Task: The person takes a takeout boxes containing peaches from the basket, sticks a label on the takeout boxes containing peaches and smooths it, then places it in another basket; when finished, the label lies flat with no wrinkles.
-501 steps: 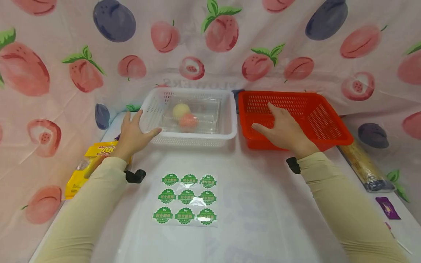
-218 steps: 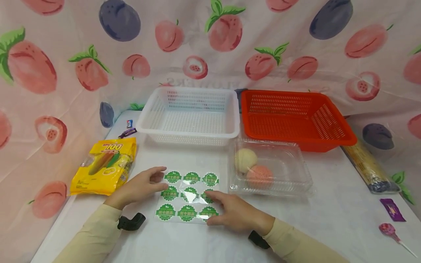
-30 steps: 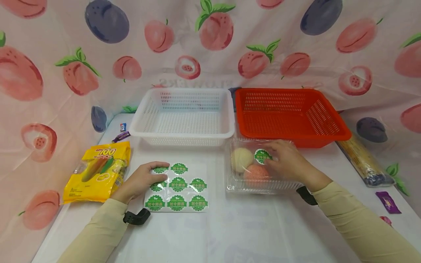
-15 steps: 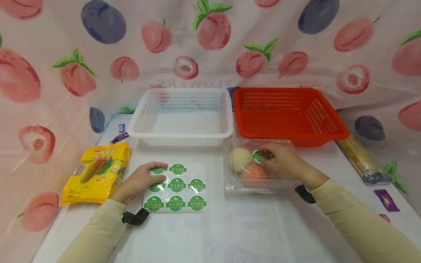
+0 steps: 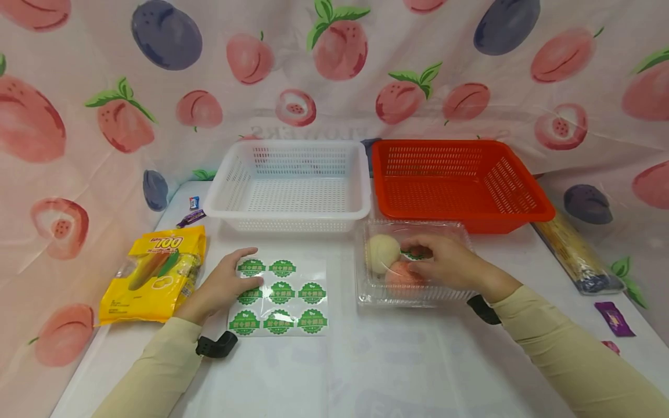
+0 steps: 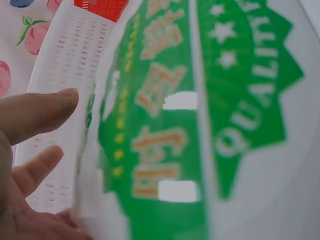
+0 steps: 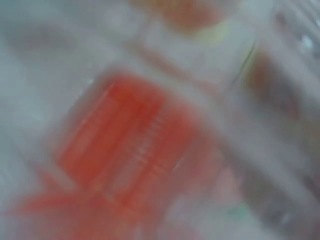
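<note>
In the head view the clear box (image 5: 444, 298) has a pale ball (image 5: 384, 253) and a pink ball (image 5: 402, 278) under its lid (image 5: 450, 230). The right hand (image 5: 450, 261) is over that lid, fingers bent, thumb and fingertips a little apart, with a green label (image 5: 416, 255) mostly hidden among them; whether they pinch it or press it down I cannot tell. The right wrist view does not settle it: all is blur there, with an orange-red patch (image 7: 125, 140) of unclear source. Left of the box lies the sheet (image 5: 312, 268), eight stickers on it in the head view, and the left hand (image 5: 222, 287) is at the sheet's left edge, fingers loosely spread, with no visible hold on anything. The left wrist view adds what the head view is too far off to give: one sticker close to the lens, with stars and the word QUALITY, and two digits held apart. Close behind the box stands the red basket (image 5: 465, 219); the white basket (image 5: 287, 216) is behind and left of it; the yellow bag (image 5: 151, 278) lies well to its left, past the sheet. Compared with half a second ago, less of the label shows, and the left forefinger is off the upper left sticker. Against seven seconds ago, the sheet has one sticker fewer, its upper right place now bare.
</note>
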A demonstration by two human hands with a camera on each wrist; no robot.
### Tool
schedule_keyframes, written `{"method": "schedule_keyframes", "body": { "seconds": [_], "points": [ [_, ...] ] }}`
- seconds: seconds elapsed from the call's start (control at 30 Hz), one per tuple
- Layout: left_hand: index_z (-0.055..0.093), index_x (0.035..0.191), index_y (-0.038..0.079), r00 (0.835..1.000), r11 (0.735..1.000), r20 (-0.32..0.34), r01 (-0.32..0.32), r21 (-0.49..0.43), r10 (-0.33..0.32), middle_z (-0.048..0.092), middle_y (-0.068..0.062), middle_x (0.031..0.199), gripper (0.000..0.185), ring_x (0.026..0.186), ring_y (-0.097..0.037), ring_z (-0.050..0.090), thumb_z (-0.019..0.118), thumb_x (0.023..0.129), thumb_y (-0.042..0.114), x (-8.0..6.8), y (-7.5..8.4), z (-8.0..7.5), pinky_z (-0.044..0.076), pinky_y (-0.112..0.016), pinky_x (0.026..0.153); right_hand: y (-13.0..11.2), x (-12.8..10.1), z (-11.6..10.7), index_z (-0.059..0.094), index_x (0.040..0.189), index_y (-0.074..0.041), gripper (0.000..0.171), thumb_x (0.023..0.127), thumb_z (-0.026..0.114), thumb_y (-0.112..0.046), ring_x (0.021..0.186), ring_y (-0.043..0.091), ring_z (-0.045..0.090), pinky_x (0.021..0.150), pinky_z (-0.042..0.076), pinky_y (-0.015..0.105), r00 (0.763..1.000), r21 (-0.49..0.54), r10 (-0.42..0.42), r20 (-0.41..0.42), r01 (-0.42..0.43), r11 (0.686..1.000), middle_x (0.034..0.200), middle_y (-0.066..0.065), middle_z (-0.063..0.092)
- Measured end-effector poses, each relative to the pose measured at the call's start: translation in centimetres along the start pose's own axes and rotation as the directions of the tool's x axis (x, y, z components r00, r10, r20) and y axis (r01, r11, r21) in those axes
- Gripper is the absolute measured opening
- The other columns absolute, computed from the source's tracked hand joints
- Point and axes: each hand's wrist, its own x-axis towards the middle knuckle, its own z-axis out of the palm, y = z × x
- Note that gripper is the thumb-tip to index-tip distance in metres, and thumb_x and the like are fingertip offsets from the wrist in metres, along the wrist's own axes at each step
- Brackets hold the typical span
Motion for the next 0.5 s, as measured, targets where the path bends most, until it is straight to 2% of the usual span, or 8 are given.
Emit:
{"method": "schedule_keyframes", "body": {
  "seconds": [0.07,0.13,0.17,0.33,0.5],
  "points": [
    [0.031,0.156,0.009,0.999,0.998,-0.031,-0.025,0.059,0.027,0.022,-0.025,0.158,0.075,0.134,-0.042,0.039,0.071,0.093,0.021,-0.2,0.1,-0.1,0.033,-0.059,0.110,-0.1,0.0,-0.1,0.067,0.120,0.001,0.033,0.090,0.073,-0.010,0.100,0.025,0.065,0.094,0.052,0.048,1.000,0.003,-0.002,0.003,0.002,1.000,0.110,0.008,0.070],
    [0.032,0.155,0.008,0.997,0.994,-0.055,-0.050,0.102,0.056,0.012,-0.024,0.162,0.075,0.145,-0.045,0.017,0.071,0.093,0.023,-0.4,0.3,-0.2,0.017,-0.065,0.114,0.0,-0.1,-0.2,0.068,0.118,0.000,0.030,0.090,0.072,-0.009,0.098,0.023,0.065,0.093,0.053,0.047,1.000,0.002,0.005,0.005,-0.005,1.000,0.108,0.007,0.070],
    [0.032,0.155,0.008,0.996,0.992,-0.062,-0.056,0.111,0.064,0.010,-0.023,0.163,0.074,0.147,-0.045,0.011,0.071,0.094,0.024,-0.6,0.4,-0.2,0.014,-0.066,0.114,0.0,-0.1,-0.2,0.068,0.118,0.000,0.029,0.090,0.072,-0.009,0.097,0.023,0.064,0.092,0.054,0.046,1.000,0.000,0.013,0.006,-0.013,1.000,0.106,0.007,0.070],
    [0.036,0.154,0.010,0.993,0.988,-0.065,-0.088,0.124,0.097,0.007,-0.022,0.164,0.071,0.148,-0.046,0.009,0.070,0.094,0.028,-1.5,1.3,0.3,0.014,-0.069,0.113,0.1,-0.2,-0.7,0.069,0.115,-0.001,0.026,0.090,0.071,-0.006,0.091,0.020,0.062,0.086,0.055,0.040,0.999,-0.018,0.052,0.004,-0.051,0.999,0.101,0.004,0.068],
    [0.041,0.151,0.009,0.985,0.976,-0.053,-0.155,0.153,0.165,0.009,-0.023,0.164,0.068,0.146,-0.048,0.012,0.070,0.094,0.028,-2.3,2.3,1.0,0.017,-0.071,0.110,0.4,-0.5,-1.3,0.067,0.111,0.001,0.023,0.090,0.070,-0.005,0.090,0.021,0.060,0.084,0.054,0.039,0.997,-0.051,0.079,0.000,-0.079,0.996,0.100,0.005,0.066]
  ]
}}
